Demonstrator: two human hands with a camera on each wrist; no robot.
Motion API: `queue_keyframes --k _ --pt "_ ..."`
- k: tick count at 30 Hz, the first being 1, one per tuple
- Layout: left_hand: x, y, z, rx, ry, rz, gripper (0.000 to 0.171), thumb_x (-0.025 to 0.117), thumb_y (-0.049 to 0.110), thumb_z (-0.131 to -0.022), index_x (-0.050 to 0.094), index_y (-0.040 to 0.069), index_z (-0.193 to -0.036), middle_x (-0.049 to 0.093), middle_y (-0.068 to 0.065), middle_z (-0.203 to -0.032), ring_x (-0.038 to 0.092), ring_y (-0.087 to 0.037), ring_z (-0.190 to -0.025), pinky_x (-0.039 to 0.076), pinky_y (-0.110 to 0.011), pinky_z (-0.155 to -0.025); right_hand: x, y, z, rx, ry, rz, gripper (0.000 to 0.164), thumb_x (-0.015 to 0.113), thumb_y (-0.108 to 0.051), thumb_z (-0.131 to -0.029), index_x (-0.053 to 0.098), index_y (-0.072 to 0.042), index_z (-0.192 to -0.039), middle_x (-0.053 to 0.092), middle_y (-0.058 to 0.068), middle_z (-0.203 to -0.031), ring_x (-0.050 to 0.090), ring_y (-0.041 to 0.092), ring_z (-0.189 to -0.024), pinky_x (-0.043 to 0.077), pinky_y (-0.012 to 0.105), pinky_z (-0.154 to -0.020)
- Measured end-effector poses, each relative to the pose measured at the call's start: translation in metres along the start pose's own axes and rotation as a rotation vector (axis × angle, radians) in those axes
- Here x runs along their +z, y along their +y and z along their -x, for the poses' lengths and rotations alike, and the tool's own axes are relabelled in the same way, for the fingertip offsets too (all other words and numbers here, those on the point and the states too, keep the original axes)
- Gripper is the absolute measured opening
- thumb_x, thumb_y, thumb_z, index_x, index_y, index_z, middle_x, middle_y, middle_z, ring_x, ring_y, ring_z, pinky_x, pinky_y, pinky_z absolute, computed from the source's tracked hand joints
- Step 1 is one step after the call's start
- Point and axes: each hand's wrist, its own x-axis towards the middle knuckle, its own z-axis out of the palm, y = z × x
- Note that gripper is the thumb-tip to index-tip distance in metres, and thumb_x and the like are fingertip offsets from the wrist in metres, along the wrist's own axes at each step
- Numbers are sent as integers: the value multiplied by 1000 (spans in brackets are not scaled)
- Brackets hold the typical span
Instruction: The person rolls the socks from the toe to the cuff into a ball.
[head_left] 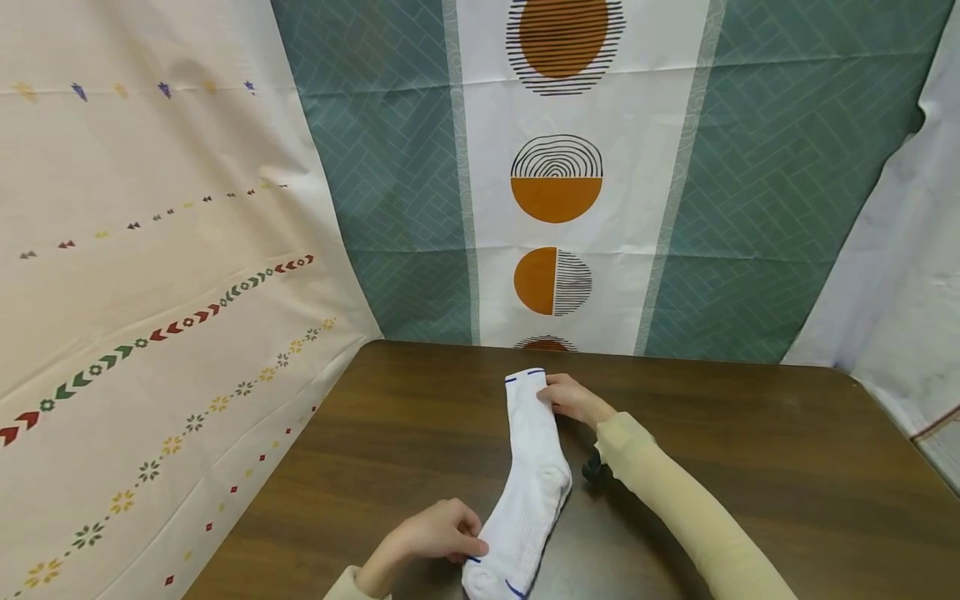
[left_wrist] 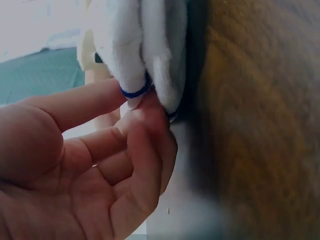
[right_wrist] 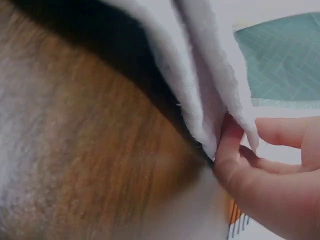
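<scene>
A pair of white socks with blue lines at cuff and toe lies one on the other, stretched lengthwise over the brown table. At the toe end, near the front, my left hand pinches the edge of a sock; the left wrist view shows its thumb and fingers at the blue-marked toe. My right hand pinches the far cuff end from the right side. In the right wrist view two sock layers stand slightly apart, with a finger between them and the thumb outside the upper one.
A small black object sits under the right forearm, partly hidden by the sleeve. Behind the table hangs a green and white patterned cloth. A cream cloth with coloured motifs hangs along the left side.
</scene>
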Motion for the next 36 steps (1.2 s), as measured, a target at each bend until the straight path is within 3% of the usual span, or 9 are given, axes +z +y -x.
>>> queue_keyframes --k 3,5,10,13,16,20,24,32,36 --pt "1 0 -1 0 13 -70 30 71 18 -85 56 3 -63 44 8 -51 39 -2 -47 30 -17 -47 1 2 3 -28 35 113 54 52 0 -91 35 12 -140 51 26 -132 55 24 -102 49 34 -86" --pt "2 1 -1 -3 14 -85 31 72 18 -84 55 4 -62 43 9 -50 38 -2 -47 28 -17 -47 2 1 5 -33 91 210 61 57 -1 -88 32 11 -143 46 28 -139 54 30 -112 47 40 -95" --pt "6 0 -2 -14 78 -155 31 77 19 -79 54 9 -62 43 10 -53 38 -2 -49 29 -18 -48 5 -4 12 -31 214 347 83 67 -3 -80 21 2 -150 29 29 -152 33 44 -137 33 55 -109" --pt "10 0 -3 -6 123 -217 34 80 20 -76 50 13 -62 40 12 -56 37 -1 -52 29 -18 -49 5 -7 16 -55 244 398 86 69 -3 -78 22 0 -150 32 29 -149 31 45 -136 37 55 -105" --pt "11 1 -5 37 140 -266 35 81 17 -74 48 14 -63 38 13 -58 36 0 -54 29 -17 -51 5 -10 19 -103 258 474 77 70 -5 -77 33 2 -144 42 30 -140 35 44 -132 39 53 -102" --pt "10 6 -7 134 135 -330 28 80 11 -74 53 12 -66 40 15 -59 37 4 -56 33 -15 -53 7 -14 26 -144 241 547 56 67 -10 -81 48 2 -132 55 26 -125 49 37 -117 43 48 -97" --pt "11 9 -8 216 124 -395 21 77 10 -76 57 14 -70 42 17 -60 39 7 -56 36 -13 -54 12 -18 37 -178 194 565 42 63 -13 -85 55 1 -124 59 24 -115 56 33 -106 48 46 -89" --pt "13 14 -3 305 80 -355 13 68 17 -88 61 17 -77 47 17 -63 41 9 -58 38 -12 -53 33 -25 61 -389 48 688 33 61 -9 -87 58 5 -117 63 26 -107 62 35 -100 50 44 -84" --pt "13 18 -1 390 6 -338 10 63 20 -93 64 17 -83 55 12 -67 44 11 -63 42 -11 -57 41 -27 77 -434 -33 715 33 59 -10 -88 57 5 -117 63 26 -108 62 35 -100 50 45 -85"
